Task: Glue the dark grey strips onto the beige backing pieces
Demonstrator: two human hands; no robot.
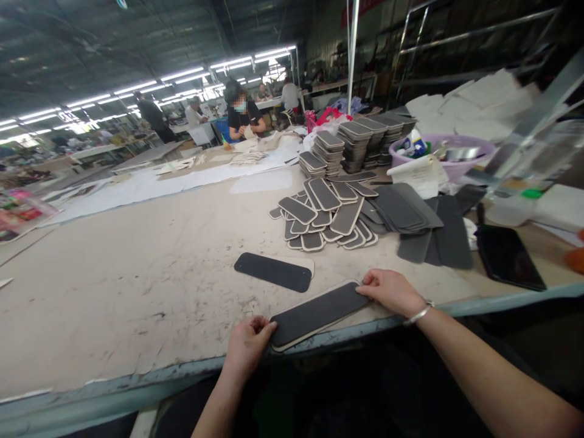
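A long dark grey panel with rounded corners (319, 313) lies over a slightly larger pale backing piece at the table's front edge; a pale rim shows along its sides. My left hand (249, 340) pinches the panel's left end between thumb and fingers. At the opposite end, my right hand (387, 290), with a bracelet at the wrist, pinches the far right corner. Just beyond, a black strip with a small hole near its end (274, 272) rests on a pale piece that sticks out on its right.
Loose pale-edged grey pieces (322, 213) are heaped ahead, with neat stacks (360, 143) behind. To the right lie dark sheets (406, 210), a purple basin (474, 164) and a black phone (511, 255). A masked co-worker (244, 115) handles pale material across the table.
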